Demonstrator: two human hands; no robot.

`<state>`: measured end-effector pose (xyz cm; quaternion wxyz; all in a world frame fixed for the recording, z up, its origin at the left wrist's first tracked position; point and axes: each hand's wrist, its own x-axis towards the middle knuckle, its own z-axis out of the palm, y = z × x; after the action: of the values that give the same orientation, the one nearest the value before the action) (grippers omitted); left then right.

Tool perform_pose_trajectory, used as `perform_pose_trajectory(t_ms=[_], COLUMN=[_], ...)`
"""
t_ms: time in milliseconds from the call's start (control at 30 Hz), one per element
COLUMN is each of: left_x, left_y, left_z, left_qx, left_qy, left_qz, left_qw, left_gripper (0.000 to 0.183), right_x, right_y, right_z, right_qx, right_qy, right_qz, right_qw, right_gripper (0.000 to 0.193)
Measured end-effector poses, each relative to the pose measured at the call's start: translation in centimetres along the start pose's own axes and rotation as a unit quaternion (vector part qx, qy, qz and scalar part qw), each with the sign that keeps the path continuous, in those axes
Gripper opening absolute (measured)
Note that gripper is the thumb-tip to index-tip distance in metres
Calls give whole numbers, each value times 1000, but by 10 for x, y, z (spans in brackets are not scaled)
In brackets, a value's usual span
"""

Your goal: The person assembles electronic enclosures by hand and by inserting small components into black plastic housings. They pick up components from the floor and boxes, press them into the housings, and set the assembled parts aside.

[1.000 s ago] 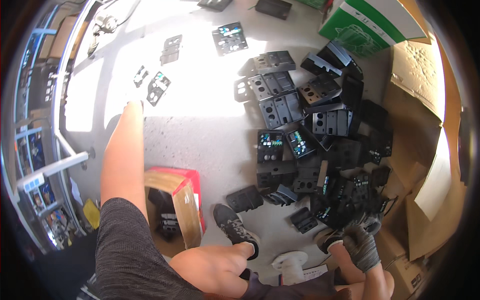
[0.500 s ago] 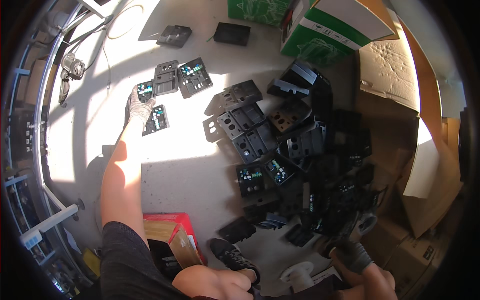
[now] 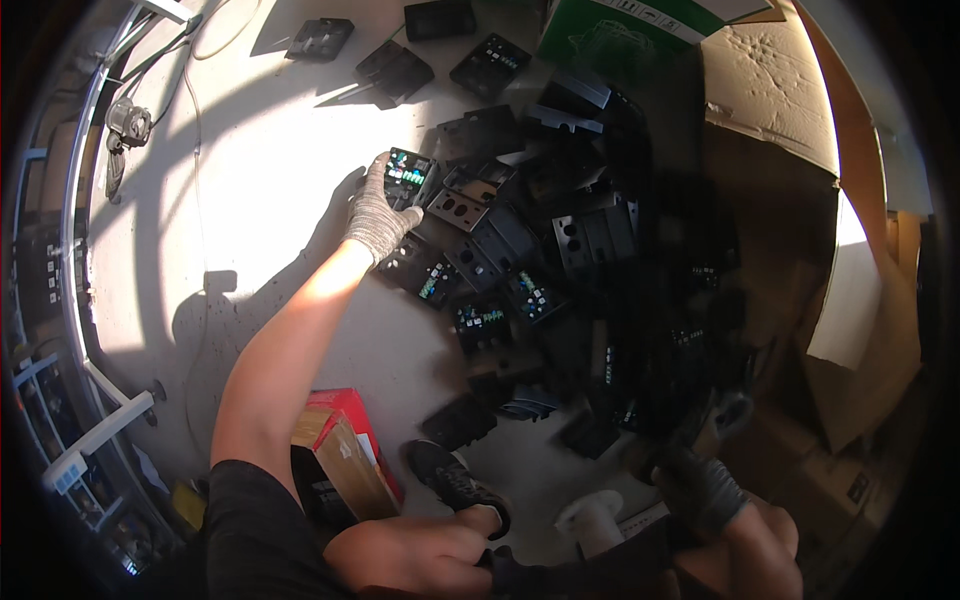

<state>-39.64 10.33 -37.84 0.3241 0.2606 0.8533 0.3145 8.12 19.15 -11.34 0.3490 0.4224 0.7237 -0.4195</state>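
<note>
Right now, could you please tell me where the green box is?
In the head view, the green box is at the top, right of centre, just beyond the black casings and left of the open carton.

The left arm [image 3: 290, 350] reaches forward and slants to the right over the floor [image 3: 385, 365], its forearm bare below a dark sleeve [image 3: 255, 510]. The left hand [image 3: 378, 222], in a grey knit glove, has its fingers pointing away and its thumb out to the right, set in a grip. The right hand [image 3: 705, 490], also gloved, lies in shade much closer to the floor's near edge; its fingers are too dark to read.
</note>
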Motion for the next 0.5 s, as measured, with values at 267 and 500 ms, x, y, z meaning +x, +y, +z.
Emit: perform_pose_trajectory(t_ms=[267,500], left_x=[-87,-266], left_y=[1,129], left_z=[-63,-64], left_qx=[-533,-641], left_qy=[-44,-323], left_qz=[-90,-77], left_qw=[840,692], left_gripper=[79,84], right_x=[1,-19], right_y=[7,-12], right_z=[-27,-52], right_qx=[-67,-7], right_qy=[-51,152], right_qz=[-164,-344], right_qw=[983,926], right_gripper=[25,51])
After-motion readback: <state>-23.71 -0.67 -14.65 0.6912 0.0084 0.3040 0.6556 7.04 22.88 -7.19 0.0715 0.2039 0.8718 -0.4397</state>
